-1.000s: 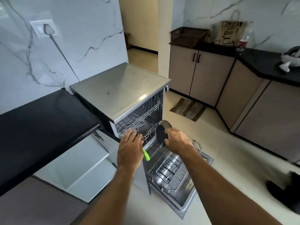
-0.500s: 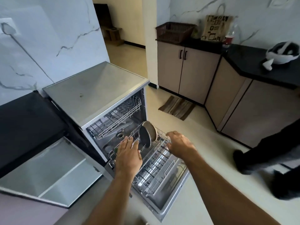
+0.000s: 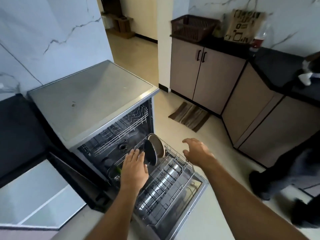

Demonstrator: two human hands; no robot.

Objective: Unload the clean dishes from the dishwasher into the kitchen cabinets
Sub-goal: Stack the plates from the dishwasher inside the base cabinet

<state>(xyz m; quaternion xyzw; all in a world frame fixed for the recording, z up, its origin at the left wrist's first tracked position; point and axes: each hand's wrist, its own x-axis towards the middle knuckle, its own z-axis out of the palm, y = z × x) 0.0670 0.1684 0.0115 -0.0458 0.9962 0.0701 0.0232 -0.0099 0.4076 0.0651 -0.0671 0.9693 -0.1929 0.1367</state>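
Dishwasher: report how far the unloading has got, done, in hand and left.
Done: the dishwasher door is down and the lower rack is pulled out, mostly bare. In hand: nothing yet; the left hand reaches beside the dark plate, the right hand hovers open above the rack. Left: the dark plate and the steel plate behind it stand in the rack; the cabinets are closed.

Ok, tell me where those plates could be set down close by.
The flat grey dishwasher top is bare, beside the marble wall. The black counter left of it shows free too. The far counter's corner is crowded by the brown basket and printed bag.
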